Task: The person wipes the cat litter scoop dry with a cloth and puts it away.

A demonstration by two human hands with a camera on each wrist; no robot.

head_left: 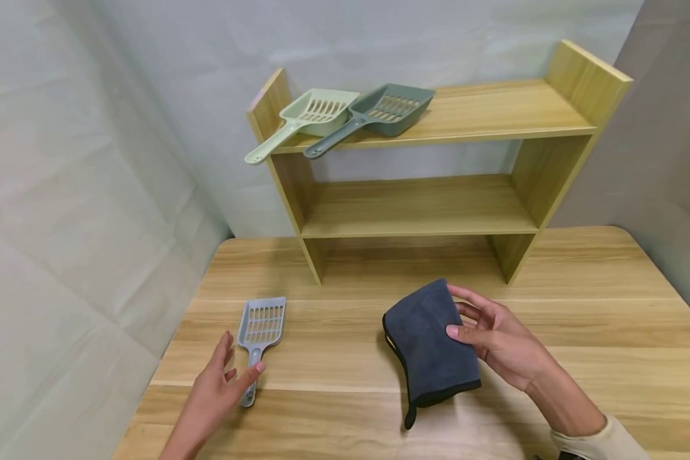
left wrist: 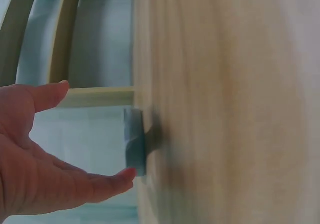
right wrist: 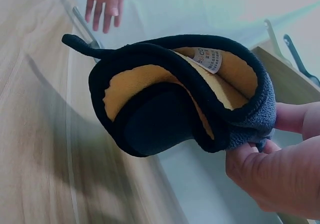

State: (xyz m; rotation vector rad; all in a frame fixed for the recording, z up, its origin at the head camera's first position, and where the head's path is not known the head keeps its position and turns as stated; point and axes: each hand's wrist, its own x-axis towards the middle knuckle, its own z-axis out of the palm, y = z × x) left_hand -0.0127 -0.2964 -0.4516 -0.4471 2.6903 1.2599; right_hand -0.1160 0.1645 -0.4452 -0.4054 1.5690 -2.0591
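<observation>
A folded dark grey cloth [head_left: 431,345] with black edging and a hanging loop is pinched at its right side by my right hand [head_left: 500,338]. The right wrist view shows the cloth's yellow inner side [right wrist: 140,81] and a white label [right wrist: 209,59] between the folds. On the left, my left hand [head_left: 215,390] hovers beside a light grey litter scoop [head_left: 262,326] lying on the table, thumb and fingers spread apart around its handle. In the left wrist view, the thumb and fingers of that hand [left wrist: 45,169] hold nothing, and the scoop [left wrist: 135,141] shows past the fingertips.
A wooden two-tier shelf [head_left: 420,204] stands at the back of the table [head_left: 333,364]. On its top board, at the left, are a pale green litter scoop [head_left: 290,128] and a dark green one [head_left: 374,115], handles jutting over the front edge. Pale curtains [head_left: 92,191] hang around.
</observation>
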